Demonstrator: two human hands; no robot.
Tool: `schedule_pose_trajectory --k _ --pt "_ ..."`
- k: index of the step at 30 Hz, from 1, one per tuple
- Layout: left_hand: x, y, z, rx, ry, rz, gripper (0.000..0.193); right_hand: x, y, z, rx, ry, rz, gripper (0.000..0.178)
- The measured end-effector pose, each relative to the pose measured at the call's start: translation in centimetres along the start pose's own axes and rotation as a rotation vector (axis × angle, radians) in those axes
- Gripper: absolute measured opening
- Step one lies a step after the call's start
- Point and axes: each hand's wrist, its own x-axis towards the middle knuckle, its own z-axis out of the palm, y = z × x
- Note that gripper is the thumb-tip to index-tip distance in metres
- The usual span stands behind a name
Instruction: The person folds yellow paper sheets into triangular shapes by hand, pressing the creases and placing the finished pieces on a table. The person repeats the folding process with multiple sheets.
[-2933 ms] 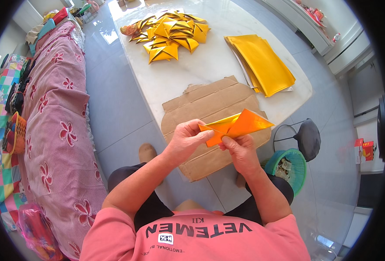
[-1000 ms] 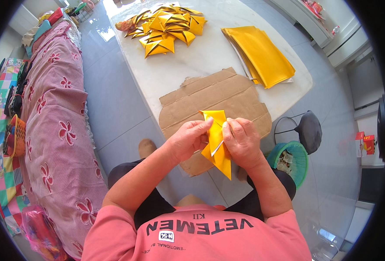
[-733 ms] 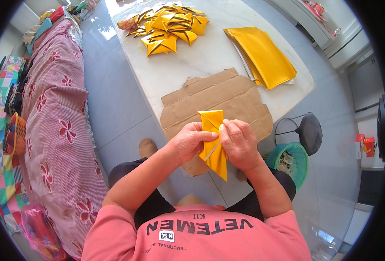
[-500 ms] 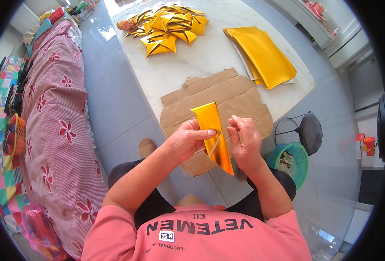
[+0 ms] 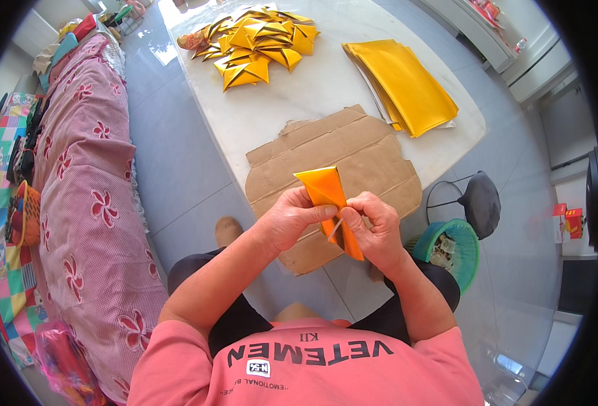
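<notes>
Between my hands is a folded strip of gold foil paper (image 5: pixel 323 186), held above a brown cardboard sheet (image 5: pixel 373 149). My left hand (image 5: pixel 295 216) pinches its middle from the left, thumb on top. The fingers of my right hand (image 5: pixel 373 220) are closed on its right edge, near a thin pale edge that crosses the strip slantwise. My fingers partly cover the strip's lower half. Farther off on the white table (image 5: pixel 299 101) lies a heap of folded gold paper pieces (image 5: pixel 262 44). A stack of flat gold paper sheets (image 5: pixel 407 84) lies at the table's right.
A teal basket (image 5: pixel 471 260) with scraps in it stands on the floor by my right knee. Behind it is a dark round stool (image 5: pixel 480 206). A pink flowered cover (image 5: pixel 86 203) drapes over long furniture at the left, beside an orange basket (image 5: pixel 27 213).
My right hand has moved left and down onto the gold strip and closed on its edge. It was apart from the strip before. The strip now looks more folded.
</notes>
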Motion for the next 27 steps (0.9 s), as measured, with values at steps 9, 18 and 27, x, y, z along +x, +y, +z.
schedule_pose_trajectory --k 9,18,27 --pt "-0.2 0.1 0.5 0.007 0.044 -0.043 0.026 -0.6 0.6 1.0 -0.092 0.089 0.018 0.008" --pt "-0.3 0.3 0.6 -0.103 0.086 -0.066 0.029 -0.7 0.0 0.7 0.13 -0.048 0.259 0.016" --pt "-0.5 0.4 1.4 0.092 0.054 -0.214 0.032 0.4 1.0 -0.6 0.363 -0.051 0.366 0.026"
